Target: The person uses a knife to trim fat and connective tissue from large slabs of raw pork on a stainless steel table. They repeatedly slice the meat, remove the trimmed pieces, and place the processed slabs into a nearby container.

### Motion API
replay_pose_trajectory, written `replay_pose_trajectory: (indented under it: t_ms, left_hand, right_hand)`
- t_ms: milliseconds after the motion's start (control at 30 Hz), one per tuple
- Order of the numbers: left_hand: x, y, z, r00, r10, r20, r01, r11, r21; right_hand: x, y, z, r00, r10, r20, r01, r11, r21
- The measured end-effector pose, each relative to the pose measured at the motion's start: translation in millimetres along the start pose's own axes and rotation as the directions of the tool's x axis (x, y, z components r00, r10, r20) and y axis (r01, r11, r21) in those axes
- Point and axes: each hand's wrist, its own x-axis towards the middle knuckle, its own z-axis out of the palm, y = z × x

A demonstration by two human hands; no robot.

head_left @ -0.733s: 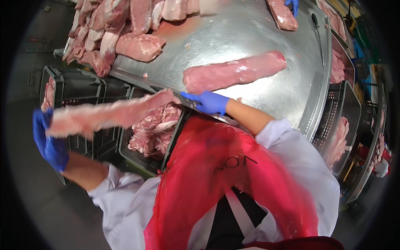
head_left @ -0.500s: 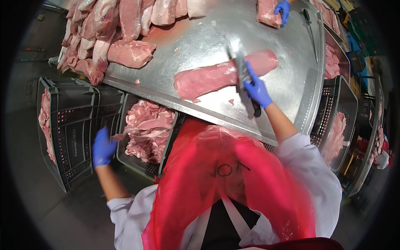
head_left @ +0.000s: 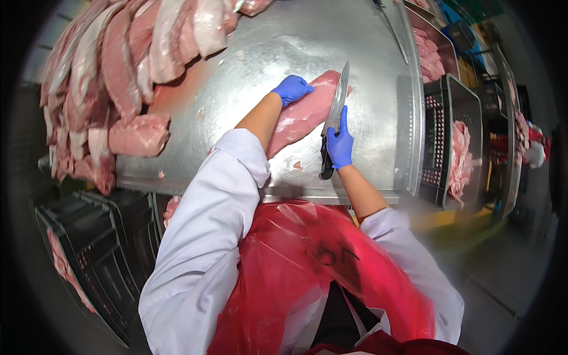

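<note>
Curled left hand point(head_left: 292, 90), grip unclear, seemingly braces the loin point(head_left: 307, 112); right hand point(head_left: 340, 147) grasps a knife point(head_left: 338, 99) at the loin's edge, forefinger likely guiding.

Piled meat pieces point(head_left: 121, 65) lie at ten o'clock, a thin dark-handled rod point(head_left: 393, 32) at one, a perforated crate point(head_left: 433, 142) – pink trimmings point(head_left: 460, 157) inside – at three, and dark crates point(head_left: 97, 236) at eight.
</note>
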Motion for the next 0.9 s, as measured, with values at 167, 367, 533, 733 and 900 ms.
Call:
replay_pose_trajectory:
  t_ms: [167,367,533,733,900]
  left_hand:
    - [23.3,10.7,20.8,0.99,0.087,0.112,-0.102,0.986,0.131]
    - [-12.5,11.6,10.1,0.99,0.045,0.134,-0.058,0.994,0.093]
    - [-25.0,1.1,0.3,0.989,-0.047,0.139,0.052,0.998,-0.03]
    - [-17.2,38.1,21.3,0.972,-0.052,0.228,-0.022,0.951,0.309]
    - [-41.3,42.7,17.2,0.981,0.061,0.183,-0.1,0.972,0.213]
  right_hand:
    - [-21.4,33.2,-33.0,0.975,0.206,-0.079,-0.173,0.937,0.303]
    - [-12.1,29.1,-53.1,0.989,0.096,-0.113,-0.052,0.94,0.338]
    - [32.7,16.6,-46.2,0.998,0.006,-0.059,0.007,0.976,0.22]
    - [53.8,27.1,-40.5,0.999,-0.021,-0.034,0.027,0.986,0.162]
    - [53.4,34.4,-44.3,0.999,-0.034,0.003,0.033,0.986,0.163]
